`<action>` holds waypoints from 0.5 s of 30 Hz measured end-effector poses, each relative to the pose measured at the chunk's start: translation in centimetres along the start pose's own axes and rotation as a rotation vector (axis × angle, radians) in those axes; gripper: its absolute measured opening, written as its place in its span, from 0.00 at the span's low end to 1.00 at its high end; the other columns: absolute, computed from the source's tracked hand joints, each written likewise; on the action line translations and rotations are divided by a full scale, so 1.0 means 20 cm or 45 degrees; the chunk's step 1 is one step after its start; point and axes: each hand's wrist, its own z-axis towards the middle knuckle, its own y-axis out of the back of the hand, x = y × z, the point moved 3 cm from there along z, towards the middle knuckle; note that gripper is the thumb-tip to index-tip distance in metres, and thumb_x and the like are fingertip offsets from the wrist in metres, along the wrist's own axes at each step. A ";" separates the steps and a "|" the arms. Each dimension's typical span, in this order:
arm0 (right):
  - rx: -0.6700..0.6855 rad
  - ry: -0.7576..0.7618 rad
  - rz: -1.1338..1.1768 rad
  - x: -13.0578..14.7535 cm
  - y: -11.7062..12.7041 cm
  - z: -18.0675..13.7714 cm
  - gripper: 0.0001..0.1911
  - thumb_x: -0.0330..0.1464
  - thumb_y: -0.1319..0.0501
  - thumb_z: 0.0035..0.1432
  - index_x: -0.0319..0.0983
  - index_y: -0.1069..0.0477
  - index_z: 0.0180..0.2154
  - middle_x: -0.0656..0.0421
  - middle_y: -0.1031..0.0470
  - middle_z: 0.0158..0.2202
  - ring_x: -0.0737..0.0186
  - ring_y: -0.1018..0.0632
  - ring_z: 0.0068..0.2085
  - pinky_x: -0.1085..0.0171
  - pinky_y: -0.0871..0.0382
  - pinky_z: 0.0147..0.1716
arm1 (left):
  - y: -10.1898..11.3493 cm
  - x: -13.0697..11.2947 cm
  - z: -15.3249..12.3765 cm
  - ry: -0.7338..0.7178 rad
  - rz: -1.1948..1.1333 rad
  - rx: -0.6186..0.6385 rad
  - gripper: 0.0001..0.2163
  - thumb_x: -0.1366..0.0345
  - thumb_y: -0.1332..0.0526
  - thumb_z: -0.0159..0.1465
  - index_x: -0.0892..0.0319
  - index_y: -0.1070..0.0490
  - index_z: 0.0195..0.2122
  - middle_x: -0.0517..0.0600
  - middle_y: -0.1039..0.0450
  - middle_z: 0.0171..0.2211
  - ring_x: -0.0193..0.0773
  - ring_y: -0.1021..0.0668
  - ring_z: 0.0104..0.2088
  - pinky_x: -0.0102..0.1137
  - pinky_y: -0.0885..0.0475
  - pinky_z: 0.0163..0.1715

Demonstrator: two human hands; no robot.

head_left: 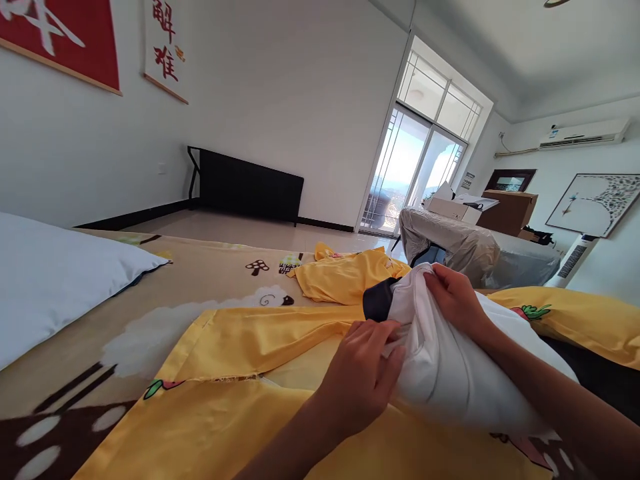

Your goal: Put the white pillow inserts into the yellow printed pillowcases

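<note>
A white pillow lies tilted in front of me, its near end bunched into folds. My right hand pinches the fabric at the top of that end. On its left side, my left hand has its fingers closed on the pillow's folds; the fingertips are partly hidden. A piece of dark navy cloth pokes out just beyond my left hand. Below both hands spreads a yellow pillowcase with a carrot print, its edge lying partly open.
A patterned blanket covers the bed. Another white pillow sits at the left, a crumpled yellow cloth farther back, and a yellow pillow at the right. Beyond stand plastic-covered furniture and a folded black frame.
</note>
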 end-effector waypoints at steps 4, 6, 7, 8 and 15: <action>-0.160 -0.015 -0.014 -0.04 0.10 0.04 0.17 0.42 0.47 0.58 0.41 0.44 0.22 0.66 0.44 0.19 0.69 0.42 0.23 0.68 0.48 0.23 | -0.02 -0.01 0.01 -0.224 0.018 0.226 0.07 0.63 0.47 0.65 0.59 0.36 0.31 0.50 0.29 0.33 0.38 0.29 0.39 0.37 0.41 0.44; -0.222 -0.011 -0.019 -0.06 0.13 0.05 0.17 0.42 0.47 0.58 0.41 0.45 0.21 0.66 0.44 0.18 0.69 0.42 0.23 0.67 0.49 0.22 | -0.02 -0.01 0.01 -0.338 0.121 0.267 0.07 0.68 0.48 0.65 0.59 0.37 0.29 0.48 0.30 0.32 0.36 0.29 0.39 0.36 0.43 0.44; -0.248 -0.012 -0.022 -0.06 0.15 0.05 0.17 0.42 0.47 0.58 0.41 0.46 0.21 0.66 0.44 0.18 0.69 0.42 0.23 0.67 0.50 0.22 | -0.02 -0.01 0.01 -0.369 0.177 0.272 0.07 0.71 0.49 0.65 0.59 0.38 0.30 0.48 0.30 0.31 0.35 0.29 0.39 0.36 0.44 0.44; -0.268 -0.012 -0.024 -0.07 0.16 0.05 0.17 0.42 0.47 0.58 0.41 0.46 0.21 0.66 0.44 0.18 0.69 0.42 0.23 0.67 0.50 0.22 | -0.03 0.00 0.00 -0.383 0.226 0.264 0.07 0.73 0.51 0.65 0.59 0.38 0.31 0.47 0.30 0.31 0.34 0.29 0.38 0.35 0.44 0.43; -0.241 0.019 -0.110 -0.14 0.13 0.05 0.16 0.41 0.49 0.59 0.41 0.46 0.22 0.65 0.43 0.18 0.68 0.41 0.22 0.67 0.47 0.23 | -0.07 -0.04 -0.03 -0.541 0.462 0.095 0.06 0.77 0.51 0.61 0.59 0.42 0.32 0.48 0.33 0.28 0.35 0.35 0.30 0.32 0.41 0.36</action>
